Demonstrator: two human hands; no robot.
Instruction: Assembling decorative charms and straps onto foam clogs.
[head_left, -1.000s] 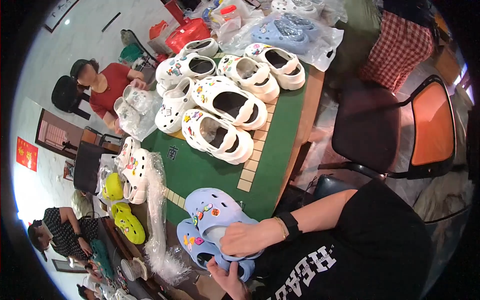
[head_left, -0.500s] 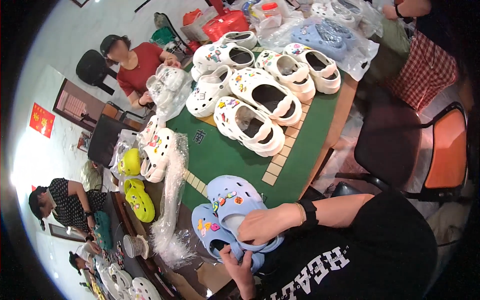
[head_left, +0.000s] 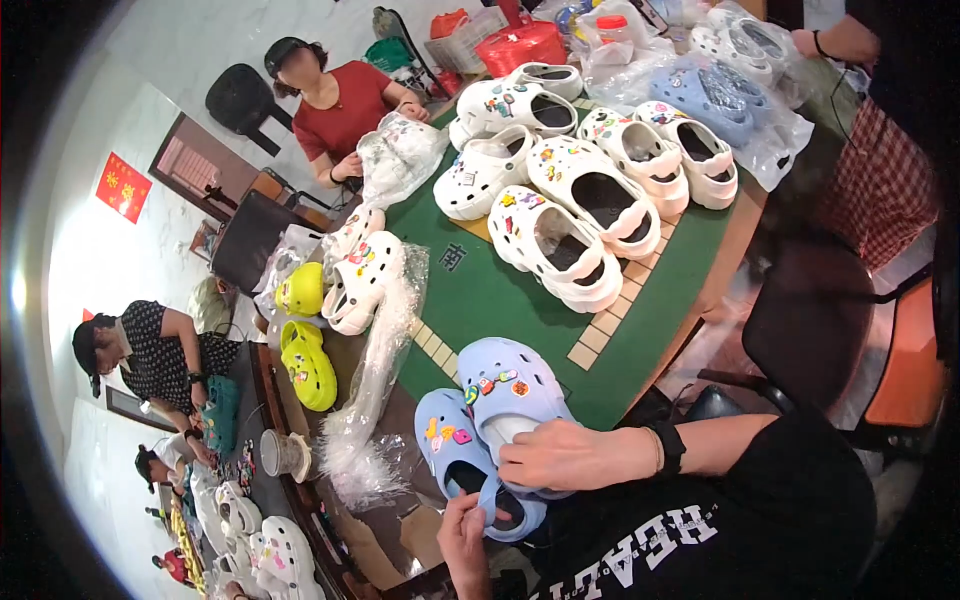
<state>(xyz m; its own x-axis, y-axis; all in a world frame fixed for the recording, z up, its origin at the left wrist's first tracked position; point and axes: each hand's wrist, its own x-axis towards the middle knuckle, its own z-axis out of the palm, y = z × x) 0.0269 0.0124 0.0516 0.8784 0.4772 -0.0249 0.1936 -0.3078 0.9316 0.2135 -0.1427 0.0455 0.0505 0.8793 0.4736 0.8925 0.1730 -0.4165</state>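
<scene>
A pair of light-blue clogs with colourful charms lies at the table's near edge, close to my body. My right hand [head_left: 570, 456] is closed over the opening of the right clog [head_left: 503, 365], fingers curled in at its rim; the palm hides the heel part. At the heel of the left clog [head_left: 436, 412], my left hand [head_left: 466, 530] pinches the back strap [head_left: 490, 497] between thumb and fingers. The left clog's dark insole shows; something pale lies inside the right one.
Several white clogs [head_left: 595, 190] with charms crowd the green table top [head_left: 460, 300]. Bubble wrap [head_left: 372, 400], yellow-green clogs [head_left: 307, 365] and a spool [head_left: 285, 455] lie to the left. A co-worker in red [head_left: 345, 110] handles a plastic-bagged pair. A chair [head_left: 815, 320] stands at right.
The whole view has swung, so things sit farther right. My left hand still works at the left clog's strap, whose loop now shows more openly. The co-worker's bag covers its pair more.
</scene>
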